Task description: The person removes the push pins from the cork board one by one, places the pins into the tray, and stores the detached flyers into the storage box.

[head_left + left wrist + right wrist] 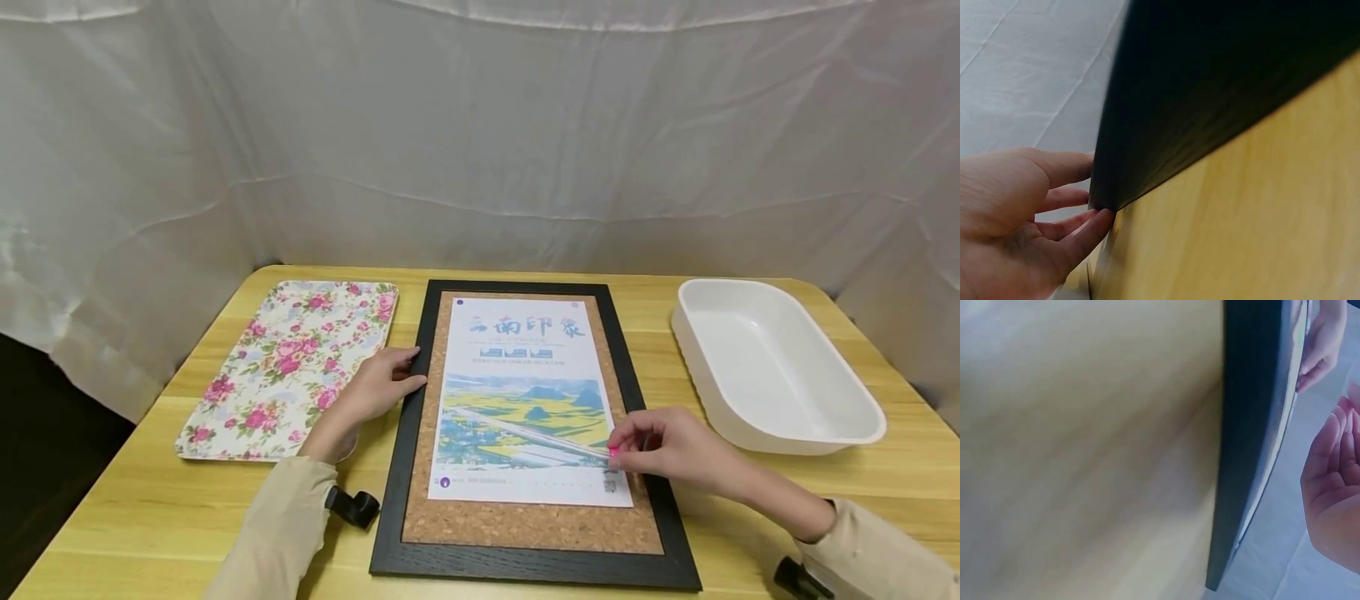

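A black-framed cork board (532,525) lies on the table, with a printed poster (517,333) of a landscape spread over its cork. My right hand (675,450) pinches a small pink pushpin (613,454) between thumb and fingers, at the poster's right edge near its lower corner. In the right wrist view the pin is hidden and the fingers are curled. My left hand (375,383) touches the outer left side of the frame, its thumb and fingers extended. The left wrist view shows those fingertips against the dark frame edge (1107,169).
To the left lies a flower-patterned tray (288,358), partly under my left forearm. A deep white plastic basin (772,367) stands on the right. The wooden table (150,517) ends at the back near a pale hanging cloth (525,133).
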Action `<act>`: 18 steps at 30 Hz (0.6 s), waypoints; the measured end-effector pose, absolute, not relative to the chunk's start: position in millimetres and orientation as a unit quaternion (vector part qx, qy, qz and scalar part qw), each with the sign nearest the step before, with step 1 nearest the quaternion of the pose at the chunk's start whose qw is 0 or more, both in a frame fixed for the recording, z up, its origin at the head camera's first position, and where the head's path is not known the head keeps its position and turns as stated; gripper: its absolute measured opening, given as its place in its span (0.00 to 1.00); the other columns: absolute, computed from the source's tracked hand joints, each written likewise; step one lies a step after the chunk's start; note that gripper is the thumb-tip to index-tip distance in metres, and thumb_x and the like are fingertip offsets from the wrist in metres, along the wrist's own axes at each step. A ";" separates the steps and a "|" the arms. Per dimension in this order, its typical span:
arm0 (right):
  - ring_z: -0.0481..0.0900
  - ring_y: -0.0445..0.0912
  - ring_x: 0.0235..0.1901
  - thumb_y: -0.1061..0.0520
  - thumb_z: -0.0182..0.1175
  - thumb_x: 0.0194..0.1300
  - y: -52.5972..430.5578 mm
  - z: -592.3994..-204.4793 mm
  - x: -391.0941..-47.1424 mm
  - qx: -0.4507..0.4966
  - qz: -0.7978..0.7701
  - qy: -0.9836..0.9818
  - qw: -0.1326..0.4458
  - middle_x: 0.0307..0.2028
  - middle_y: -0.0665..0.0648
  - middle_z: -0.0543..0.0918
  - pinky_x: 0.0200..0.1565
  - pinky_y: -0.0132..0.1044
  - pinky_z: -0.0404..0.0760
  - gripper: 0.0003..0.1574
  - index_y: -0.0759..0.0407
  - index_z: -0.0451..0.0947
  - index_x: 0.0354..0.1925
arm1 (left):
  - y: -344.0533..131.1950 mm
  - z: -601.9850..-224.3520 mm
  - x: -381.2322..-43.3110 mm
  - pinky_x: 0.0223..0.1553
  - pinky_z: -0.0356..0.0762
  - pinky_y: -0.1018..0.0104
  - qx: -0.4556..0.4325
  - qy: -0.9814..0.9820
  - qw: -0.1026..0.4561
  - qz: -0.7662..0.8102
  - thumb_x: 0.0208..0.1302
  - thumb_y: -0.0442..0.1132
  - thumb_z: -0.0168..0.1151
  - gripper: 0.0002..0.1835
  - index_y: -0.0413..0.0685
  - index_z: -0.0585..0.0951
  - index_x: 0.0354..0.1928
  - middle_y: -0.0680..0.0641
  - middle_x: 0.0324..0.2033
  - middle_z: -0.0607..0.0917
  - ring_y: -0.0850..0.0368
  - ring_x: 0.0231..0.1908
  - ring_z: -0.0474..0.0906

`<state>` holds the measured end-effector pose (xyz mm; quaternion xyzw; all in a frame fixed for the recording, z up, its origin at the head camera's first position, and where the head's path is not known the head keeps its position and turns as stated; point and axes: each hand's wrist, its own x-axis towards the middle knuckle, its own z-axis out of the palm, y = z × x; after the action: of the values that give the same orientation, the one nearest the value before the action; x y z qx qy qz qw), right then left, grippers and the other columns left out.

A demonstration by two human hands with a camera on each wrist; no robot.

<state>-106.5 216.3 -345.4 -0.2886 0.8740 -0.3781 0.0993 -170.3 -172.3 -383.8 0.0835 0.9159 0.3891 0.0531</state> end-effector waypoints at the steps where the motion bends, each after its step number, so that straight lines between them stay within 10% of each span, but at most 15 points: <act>1: 0.72 0.37 0.23 0.55 0.71 0.58 216.1 -343.7 -107.0 -0.285 -0.374 0.877 0.099 0.25 0.42 0.79 0.23 0.30 0.72 0.05 0.53 0.83 0.32 | -172.6 -384.3 -170.5 0.50 0.77 0.51 0.082 0.916 0.054 0.389 0.69 0.38 0.60 0.29 0.34 0.67 0.68 0.33 0.59 0.73 0.41 0.54 0.75; 18: 0.74 0.42 0.30 0.59 0.68 0.60 213.5 -321.1 -127.9 -0.269 -0.369 0.887 0.069 0.33 0.45 0.84 0.28 0.33 0.75 0.05 0.57 0.87 0.36 | -173.2 -383.5 -169.6 0.50 0.77 0.52 0.090 0.911 0.050 0.399 0.68 0.37 0.60 0.29 0.33 0.67 0.68 0.33 0.58 0.74 0.41 0.53 0.76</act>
<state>-127.9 213.5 -321.1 -0.2691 0.8868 -0.3693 0.0694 -169.6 -173.2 -383.5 0.0902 0.9112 0.3989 0.0498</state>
